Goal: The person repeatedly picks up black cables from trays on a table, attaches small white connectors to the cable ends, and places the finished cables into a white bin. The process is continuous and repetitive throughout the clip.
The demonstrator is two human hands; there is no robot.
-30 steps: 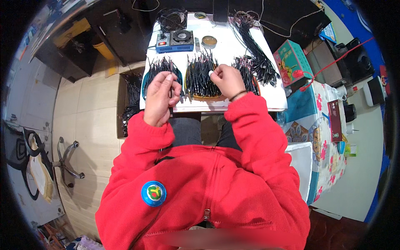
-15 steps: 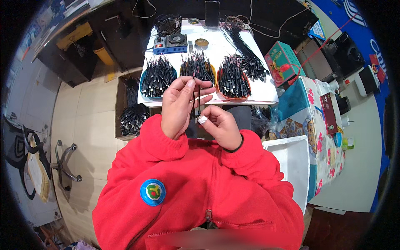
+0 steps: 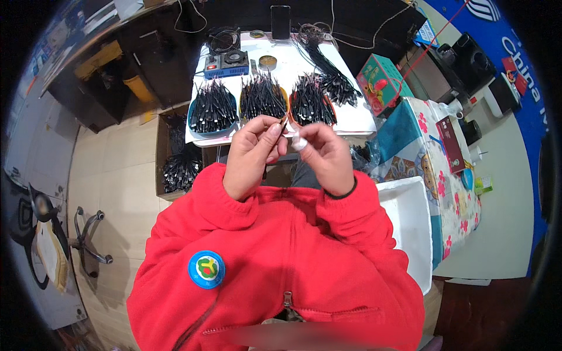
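Observation:
Held in front of my chest, my left hand (image 3: 255, 153) pinches a thin black cable (image 3: 284, 124) between thumb and forefinger. Part of the cable hangs below the palm, mostly hidden. Just right of it, my right hand (image 3: 329, 159) has its thumb and forefinger drawn together, apart from the left fingers. A white wrap covers that thumb's tip, and the fingertips are slightly blurred; what they hold, if anything, cannot be made out. Beyond my hands, bundles of short black cables fill a blue tray (image 3: 192, 130), a yellow tray (image 3: 287, 99) and an orange tray (image 3: 334, 114).
On the white table (image 3: 234, 139) stand a small blue heating device (image 3: 227, 65), a round tin (image 3: 267, 61), a phone (image 3: 281, 22) and a long cable bundle (image 3: 333, 79). A cardboard box (image 3: 160, 155) of cables is left, a white foam bin (image 3: 422, 234) right.
My right hand has moved up and right, away from the cable. The left fingers have curled closer around the cable, which was held upright between both hands before. The view has shifted slightly.

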